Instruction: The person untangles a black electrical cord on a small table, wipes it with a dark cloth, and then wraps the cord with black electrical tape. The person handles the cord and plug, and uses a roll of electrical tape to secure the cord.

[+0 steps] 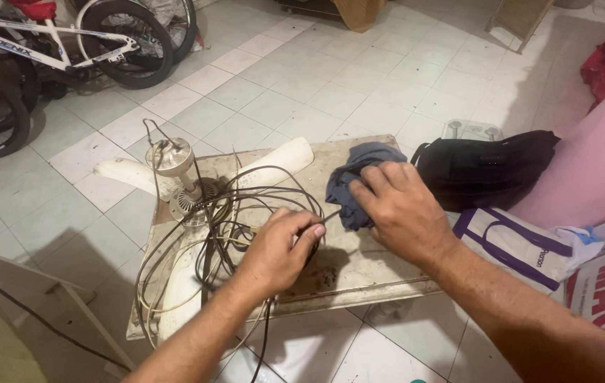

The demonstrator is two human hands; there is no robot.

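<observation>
left hand [277, 248] pinches the wire [329, 215] taut; right hand [398, 202] grips the rag [355, 181]. wipe along wire, keep tension steady.

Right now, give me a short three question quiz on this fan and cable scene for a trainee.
1. True or false: the left hand pinches a dark cable.
2. Which does the right hand press on: A) a blue-grey cloth, B) a black bag, C) a bicycle?
3. What white thing lies on the board under the tangled wires?

Key: 1 true. 2 A. 3 a fan with white blades.
</observation>
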